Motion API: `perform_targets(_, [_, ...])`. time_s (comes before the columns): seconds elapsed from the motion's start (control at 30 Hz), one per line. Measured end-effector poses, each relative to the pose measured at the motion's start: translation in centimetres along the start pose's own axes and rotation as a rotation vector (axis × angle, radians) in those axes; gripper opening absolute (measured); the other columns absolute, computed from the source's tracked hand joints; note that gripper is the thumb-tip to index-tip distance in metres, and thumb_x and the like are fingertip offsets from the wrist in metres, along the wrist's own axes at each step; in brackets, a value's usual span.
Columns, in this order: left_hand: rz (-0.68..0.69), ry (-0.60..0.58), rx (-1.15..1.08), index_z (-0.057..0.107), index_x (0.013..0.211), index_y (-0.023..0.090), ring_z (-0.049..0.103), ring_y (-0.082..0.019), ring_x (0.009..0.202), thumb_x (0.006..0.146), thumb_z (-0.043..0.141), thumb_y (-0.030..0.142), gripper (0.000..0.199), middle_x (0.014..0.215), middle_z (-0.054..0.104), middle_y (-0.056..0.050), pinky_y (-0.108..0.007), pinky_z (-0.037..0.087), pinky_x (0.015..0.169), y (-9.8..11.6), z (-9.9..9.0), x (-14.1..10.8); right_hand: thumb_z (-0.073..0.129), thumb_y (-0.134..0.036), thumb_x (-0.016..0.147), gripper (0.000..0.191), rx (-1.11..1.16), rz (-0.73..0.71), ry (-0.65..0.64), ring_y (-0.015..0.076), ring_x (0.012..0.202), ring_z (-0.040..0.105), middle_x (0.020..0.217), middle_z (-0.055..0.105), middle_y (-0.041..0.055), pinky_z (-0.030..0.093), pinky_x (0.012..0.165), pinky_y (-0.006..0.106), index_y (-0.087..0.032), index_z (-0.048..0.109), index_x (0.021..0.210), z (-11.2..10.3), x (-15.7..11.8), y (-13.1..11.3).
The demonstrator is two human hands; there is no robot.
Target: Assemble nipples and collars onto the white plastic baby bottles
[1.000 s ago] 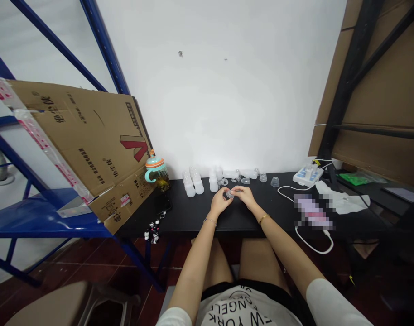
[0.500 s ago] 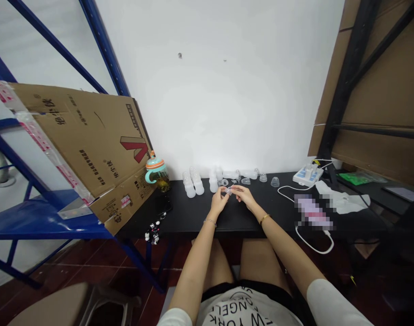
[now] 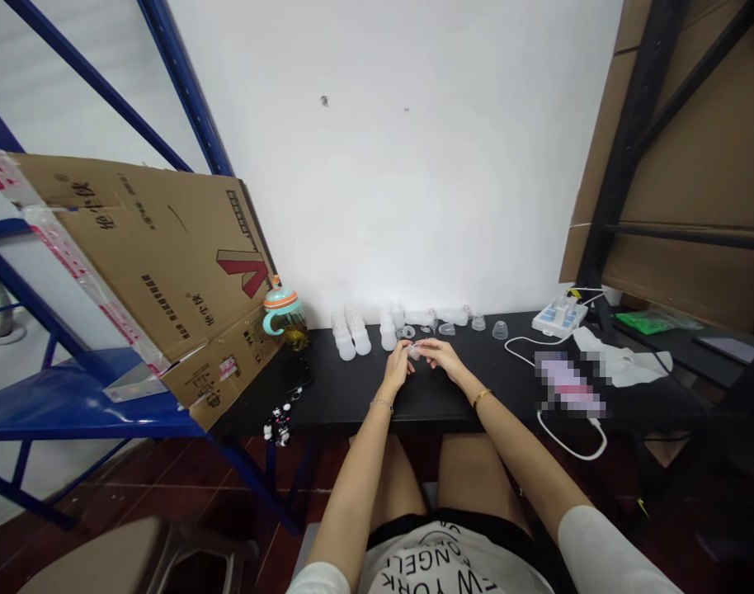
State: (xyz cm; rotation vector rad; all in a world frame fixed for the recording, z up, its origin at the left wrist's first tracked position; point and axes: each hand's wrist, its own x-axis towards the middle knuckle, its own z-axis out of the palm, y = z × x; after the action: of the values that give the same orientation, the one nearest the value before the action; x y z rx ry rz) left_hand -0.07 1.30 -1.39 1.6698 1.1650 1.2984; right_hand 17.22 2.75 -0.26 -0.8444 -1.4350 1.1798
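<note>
My left hand (image 3: 398, 368) and my right hand (image 3: 444, 357) meet over the black table. Between their fingertips is a small clear piece (image 3: 415, 352), pinched from both sides; its exact kind is too small to make out and partly hidden by fingers. Just beyond my hands stands a white translucent bottle (image 3: 388, 332), with a small ring (image 3: 408, 332) beside it. Two more pale bottles (image 3: 345, 338) are grouped to the left. Behind my right hand lie further bottles (image 3: 456, 317) on their sides and a clear cap (image 3: 446, 329).
More clear domed caps (image 3: 500, 331) sit to the right. A turquoise-lidded jug (image 3: 285, 317) and a dark phone (image 3: 298, 371) with a beaded charm are on the left, near a large carton (image 3: 160, 256). A power strip (image 3: 558, 318), cable and blurred lilac item (image 3: 568, 384) lie right.
My fingers have shifted slightly around the small clear piece, which is still held between both hands. The view has moved a little; the things on the table stay where they were.
</note>
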Motion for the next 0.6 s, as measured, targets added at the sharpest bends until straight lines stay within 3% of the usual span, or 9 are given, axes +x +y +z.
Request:
perform_targets(0.23, [0.014,0.013,0.021,0.059,0.118,0.022,0.060,-0.011,0.050,0.096,0.043,0.054,0.042,0.078,0.070,0.000,-0.021,0.044,0.047,-0.11,0.03,-0.05,0.082,-0.045,0.069,0.035,-0.029,-0.018,0.064,0.0097,0.052,0.050,0.077,0.072,0.0041,0.037,0.042,0.021,-0.017,0.078,0.090,-0.08,0.19,0.27])
perform_targets(0.6, [0.067,-0.011,0.038,0.058,0.119,0.022,0.060,-0.010,0.053,0.091,0.055,0.052,0.041,0.087,0.069,-0.001,-0.021,0.045,0.050,-0.34,0.03,-0.08,0.081,-0.044,0.068,0.029,-0.048,-0.031,0.088,0.0111,0.053,0.052,0.071,0.069,0.0027,0.037,0.045,0.023,-0.017,0.075,0.081,-0.22,0.32,0.57])
